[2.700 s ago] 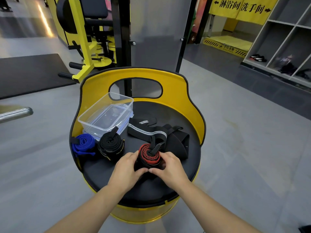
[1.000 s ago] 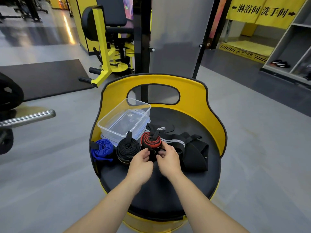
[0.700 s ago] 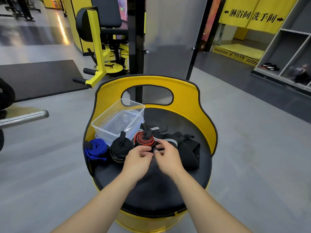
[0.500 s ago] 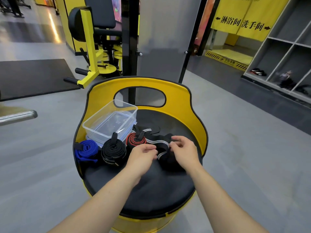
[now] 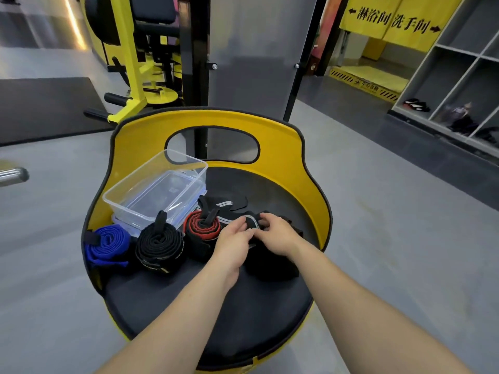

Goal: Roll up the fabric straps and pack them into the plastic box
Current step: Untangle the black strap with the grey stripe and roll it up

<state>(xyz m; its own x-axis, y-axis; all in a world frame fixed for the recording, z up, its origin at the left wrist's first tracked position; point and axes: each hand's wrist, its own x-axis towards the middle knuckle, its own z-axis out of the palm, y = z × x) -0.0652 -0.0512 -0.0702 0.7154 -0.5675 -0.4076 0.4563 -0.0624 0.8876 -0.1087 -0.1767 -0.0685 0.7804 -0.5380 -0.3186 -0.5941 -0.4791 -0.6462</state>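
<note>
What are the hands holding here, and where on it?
Both the left hand and right hand pinch the black striped strap at its folded end.

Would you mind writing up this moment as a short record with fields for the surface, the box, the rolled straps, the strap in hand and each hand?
surface: round black seat with yellow backrest
box: clear plastic box, nothing inside, at the seat's back left
rolled straps: blue roll, black roll, red and black roll, in a row in front of the box
strap in hand: black strap with pale stripe, not yet rolled
left hand: pinches the strap's end
right hand: pinches the same end
</note>
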